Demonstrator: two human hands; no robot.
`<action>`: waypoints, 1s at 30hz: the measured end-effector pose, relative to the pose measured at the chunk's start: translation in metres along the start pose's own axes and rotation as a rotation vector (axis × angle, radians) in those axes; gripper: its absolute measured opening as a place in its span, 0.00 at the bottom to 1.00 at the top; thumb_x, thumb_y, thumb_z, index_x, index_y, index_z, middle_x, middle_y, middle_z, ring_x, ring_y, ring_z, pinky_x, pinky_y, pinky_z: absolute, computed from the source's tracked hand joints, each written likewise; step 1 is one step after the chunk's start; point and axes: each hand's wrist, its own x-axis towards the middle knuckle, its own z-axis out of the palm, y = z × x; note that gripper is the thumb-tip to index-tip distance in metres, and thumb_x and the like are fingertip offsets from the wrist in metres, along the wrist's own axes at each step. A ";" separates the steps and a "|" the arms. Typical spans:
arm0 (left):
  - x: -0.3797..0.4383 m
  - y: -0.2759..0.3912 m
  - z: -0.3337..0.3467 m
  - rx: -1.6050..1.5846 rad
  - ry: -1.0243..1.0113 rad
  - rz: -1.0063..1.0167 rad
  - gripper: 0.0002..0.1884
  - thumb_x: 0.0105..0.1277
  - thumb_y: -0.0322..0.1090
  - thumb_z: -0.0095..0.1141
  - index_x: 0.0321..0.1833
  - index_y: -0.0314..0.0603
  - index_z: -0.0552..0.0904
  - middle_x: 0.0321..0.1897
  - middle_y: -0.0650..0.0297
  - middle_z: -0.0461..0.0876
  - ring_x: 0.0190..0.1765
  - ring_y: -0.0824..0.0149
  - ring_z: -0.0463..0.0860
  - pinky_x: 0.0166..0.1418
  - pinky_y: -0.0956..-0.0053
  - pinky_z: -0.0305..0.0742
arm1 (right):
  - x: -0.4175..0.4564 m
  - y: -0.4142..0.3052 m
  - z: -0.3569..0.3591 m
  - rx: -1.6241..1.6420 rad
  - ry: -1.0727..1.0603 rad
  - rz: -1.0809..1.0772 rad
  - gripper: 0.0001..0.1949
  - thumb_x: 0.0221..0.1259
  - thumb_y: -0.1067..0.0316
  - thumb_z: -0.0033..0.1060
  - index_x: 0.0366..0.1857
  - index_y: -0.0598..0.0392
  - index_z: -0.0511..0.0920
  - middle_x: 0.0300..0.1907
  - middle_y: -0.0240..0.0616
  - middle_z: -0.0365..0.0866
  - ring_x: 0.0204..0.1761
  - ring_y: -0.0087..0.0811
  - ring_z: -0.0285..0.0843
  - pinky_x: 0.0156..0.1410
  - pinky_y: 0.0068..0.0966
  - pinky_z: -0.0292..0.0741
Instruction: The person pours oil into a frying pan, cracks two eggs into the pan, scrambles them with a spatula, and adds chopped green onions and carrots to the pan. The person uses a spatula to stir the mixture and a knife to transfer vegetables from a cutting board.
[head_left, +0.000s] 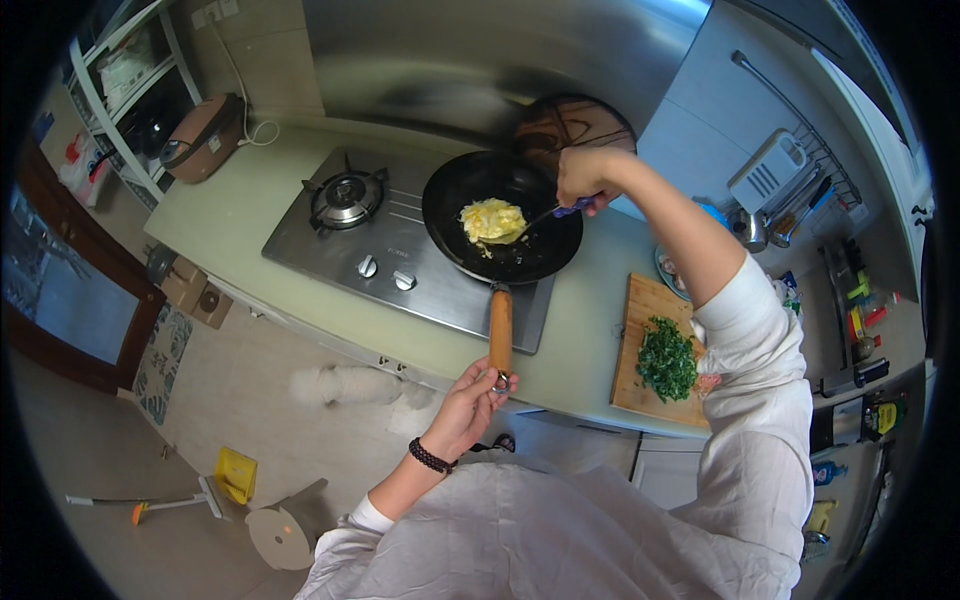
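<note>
My left hand (466, 409) grips the end of the wooden handle (501, 330) of a black wok (450, 187). The wok sits over the right side of a steel gas hob (330, 259). Inside it lies a mound of cooked egg (491, 221), yellow and white, with small bits scattered around. My right hand (589, 180) reaches over the wok's right rim, holding a spatula (566, 208) by its blue-purple handle. The spatula's far end meets the right edge of the egg; its blade is largely hidden there.
A wooden cutting board (630, 367) with chopped greens (667, 360) lies on the right counter, beside a plate (661, 264) partly behind my arm. A round wooden-patterned lid (574, 124) leans behind the wok. A rice cooker (204, 139) stands left. A white furry animal (349, 386) is on the floor.
</note>
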 end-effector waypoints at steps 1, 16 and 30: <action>0.000 0.000 0.000 -0.003 -0.002 0.001 0.18 0.76 0.37 0.49 0.64 0.40 0.69 0.47 0.59 0.82 0.51 0.66 0.80 0.60 0.72 0.71 | -0.007 0.000 -0.006 -0.024 0.002 0.009 0.08 0.58 0.74 0.62 0.36 0.68 0.78 0.27 0.47 0.78 0.22 0.34 0.77 0.22 0.26 0.73; 0.000 0.000 0.001 0.001 -0.011 -0.001 0.19 0.76 0.37 0.49 0.66 0.40 0.68 0.48 0.59 0.81 0.51 0.66 0.79 0.61 0.72 0.71 | -0.004 0.026 -0.007 -0.318 0.008 0.018 0.09 0.58 0.68 0.64 0.32 0.65 0.82 0.28 0.45 0.85 0.26 0.35 0.85 0.27 0.33 0.79; 0.000 0.000 0.001 0.006 -0.001 -0.003 0.18 0.76 0.37 0.48 0.66 0.42 0.69 0.48 0.59 0.82 0.51 0.67 0.80 0.60 0.72 0.71 | -0.013 0.042 0.002 -0.446 0.107 0.022 0.08 0.56 0.69 0.67 0.32 0.64 0.85 0.28 0.43 0.86 0.24 0.37 0.84 0.27 0.32 0.79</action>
